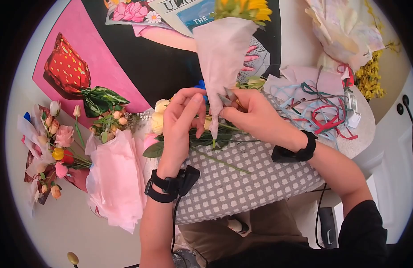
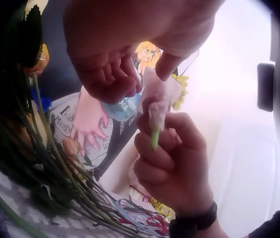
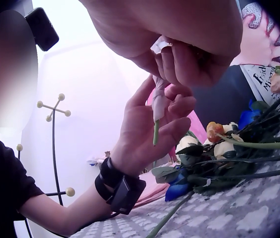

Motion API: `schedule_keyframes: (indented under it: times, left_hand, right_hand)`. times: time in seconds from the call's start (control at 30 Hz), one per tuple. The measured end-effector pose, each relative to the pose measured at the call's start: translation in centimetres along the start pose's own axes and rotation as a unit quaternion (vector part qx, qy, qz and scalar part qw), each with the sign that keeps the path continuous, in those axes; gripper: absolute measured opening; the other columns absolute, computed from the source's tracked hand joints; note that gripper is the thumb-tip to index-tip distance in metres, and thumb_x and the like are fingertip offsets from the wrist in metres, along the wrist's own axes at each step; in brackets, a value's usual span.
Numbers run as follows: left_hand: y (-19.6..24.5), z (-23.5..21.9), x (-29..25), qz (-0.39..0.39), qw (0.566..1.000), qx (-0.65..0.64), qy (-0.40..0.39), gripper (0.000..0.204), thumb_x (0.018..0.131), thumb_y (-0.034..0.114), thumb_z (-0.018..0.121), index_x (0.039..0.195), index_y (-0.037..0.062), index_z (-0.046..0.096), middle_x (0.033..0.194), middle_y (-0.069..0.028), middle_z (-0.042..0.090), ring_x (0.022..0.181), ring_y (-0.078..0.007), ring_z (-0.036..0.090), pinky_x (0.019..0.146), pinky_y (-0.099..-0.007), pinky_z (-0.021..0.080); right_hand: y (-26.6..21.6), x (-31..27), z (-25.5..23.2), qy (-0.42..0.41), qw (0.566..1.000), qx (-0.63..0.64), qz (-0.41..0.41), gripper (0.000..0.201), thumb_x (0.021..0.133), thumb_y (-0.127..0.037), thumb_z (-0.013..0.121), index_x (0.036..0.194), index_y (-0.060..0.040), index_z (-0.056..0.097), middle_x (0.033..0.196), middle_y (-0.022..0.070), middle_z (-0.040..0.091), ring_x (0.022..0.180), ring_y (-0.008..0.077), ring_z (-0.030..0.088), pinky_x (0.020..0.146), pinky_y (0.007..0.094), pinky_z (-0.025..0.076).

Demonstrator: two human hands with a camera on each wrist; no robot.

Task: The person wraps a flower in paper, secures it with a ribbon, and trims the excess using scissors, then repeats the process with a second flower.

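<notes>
A sunflower (image 1: 249, 11) stands upright in a cone of pale pinkish-white wrapping paper (image 1: 222, 49), which narrows to a twisted lower end. A short green stem tip (image 2: 155, 138) pokes out below the paper. My right hand (image 1: 255, 111) pinches the narrow part of the cone, and a grey pointed piece (image 1: 226, 97) shows at its fingertips. On the other side of the paper, my left hand (image 1: 182, 116) is raised with loosely bent fingers and nothing in them. Cut flowers with long stems (image 3: 229, 171) lie under both hands.
A grey-and-white checked cloth (image 1: 233, 187) covers the near table edge. Pink tissue paper (image 1: 115, 174) and a flower bunch (image 1: 59, 156) lie left. Tangled ribbons (image 1: 322, 116) fill the right side, below another wrapped bouquet (image 1: 345, 31). A painting (image 1: 126, 62) stands behind.
</notes>
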State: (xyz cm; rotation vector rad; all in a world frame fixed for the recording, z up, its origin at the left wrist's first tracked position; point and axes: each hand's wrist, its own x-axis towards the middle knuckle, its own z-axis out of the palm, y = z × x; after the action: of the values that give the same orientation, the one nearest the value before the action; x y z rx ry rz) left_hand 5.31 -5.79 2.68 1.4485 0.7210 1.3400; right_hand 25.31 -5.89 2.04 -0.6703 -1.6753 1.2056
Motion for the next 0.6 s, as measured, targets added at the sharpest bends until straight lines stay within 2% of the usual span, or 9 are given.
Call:
schedule_keyframes:
  times: [0.1,0.2,0.3,0.37,0.43,0.53,0.6]
  left_hand:
    - [-0.4,-0.3,0.0,0.004,1.000,0.016,-0.015,0.025,0.106,0.027,0.056,0.106,0.0030,0.061,0.081,0.0006,0.057,0.062,-0.0046,0.052,0.046,-0.0207,0.035]
    - [-0.8,-0.8,0.1,0.003,0.999,0.017,-0.028,0.024,0.105,0.027,0.057,0.105,0.0038,0.063,0.079,0.0021,0.057,0.059,-0.0037,0.052,0.046,-0.0205,0.035]
    - [-0.8,-0.7,0.1,0.000,1.000,0.030,-0.003,0.021,0.103,0.026,0.062,0.099,0.0054,0.064,0.072,0.0029,0.058,0.055,-0.0024,0.047,0.045,-0.0186,0.032]
    - [-0.4,-0.5,0.1,-0.012,1.000,-0.009,0.012,0.020,0.103,0.024,0.062,0.097,0.0044,0.064,0.075,0.0005,0.061,0.057,-0.0036,0.052,0.045,-0.0192,0.033]
    - [-0.3,-0.6,0.0,-0.008,1.000,-0.017,0.013,0.020,0.103,0.023,0.061,0.098,0.0037,0.064,0.076,-0.0007,0.062,0.058,-0.0049,0.054,0.045,-0.0198,0.035]
    - [-0.3,-0.9,0.1,-0.007,0.999,-0.029,0.013,0.021,0.103,0.023,0.060,0.099,0.0024,0.064,0.077,-0.0030,0.063,0.060,-0.0077,0.057,0.045,-0.0212,0.037]
    - [-0.3,-1.1,0.2,-0.010,0.999,-0.033,0.013,0.022,0.103,0.023,0.059,0.100,0.0018,0.065,0.078,-0.0041,0.063,0.061,-0.0092,0.058,0.045,-0.0219,0.038]
  right_hand:
    - [0.1,0.0,0.0,-0.032,0.999,-0.023,-0.004,0.016,0.097,-0.013,0.060,0.096,0.0008,0.067,0.066,-0.0079,0.052,0.059,0.0004,0.040,0.052,0.0240,0.030]
    - [-0.1,-0.1,0.1,-0.054,0.997,-0.047,0.009,0.017,0.097,-0.013,0.060,0.100,0.0023,0.068,0.068,-0.0070,0.055,0.060,0.0007,0.042,0.053,0.0241,0.032]
    - [0.0,-0.2,0.1,-0.063,0.996,-0.051,0.024,0.019,0.097,-0.013,0.061,0.105,0.0031,0.068,0.072,-0.0058,0.058,0.063,0.0012,0.043,0.055,0.0239,0.034]
    - [-0.1,-0.2,0.3,-0.065,0.996,-0.054,0.022,0.020,0.097,-0.013,0.062,0.107,0.0033,0.067,0.074,-0.0052,0.059,0.064,0.0013,0.044,0.056,0.0237,0.035]
    - [-0.7,-0.4,0.6,-0.028,0.999,-0.019,0.017,0.020,0.098,-0.015,0.067,0.110,0.0017,0.064,0.082,-0.0079,0.055,0.069,-0.0013,0.044,0.057,0.0211,0.035]
    - [1.3,0.2,0.2,-0.034,0.999,-0.018,-0.012,0.023,0.100,-0.015,0.066,0.114,0.0029,0.063,0.088,-0.0084,0.056,0.072,-0.0022,0.044,0.060,0.0198,0.036]
    - [1.1,0.1,0.4,-0.026,0.999,-0.012,-0.020,0.022,0.100,-0.016,0.066,0.112,0.0027,0.064,0.083,-0.0065,0.056,0.070,-0.0005,0.044,0.059,0.0211,0.036]
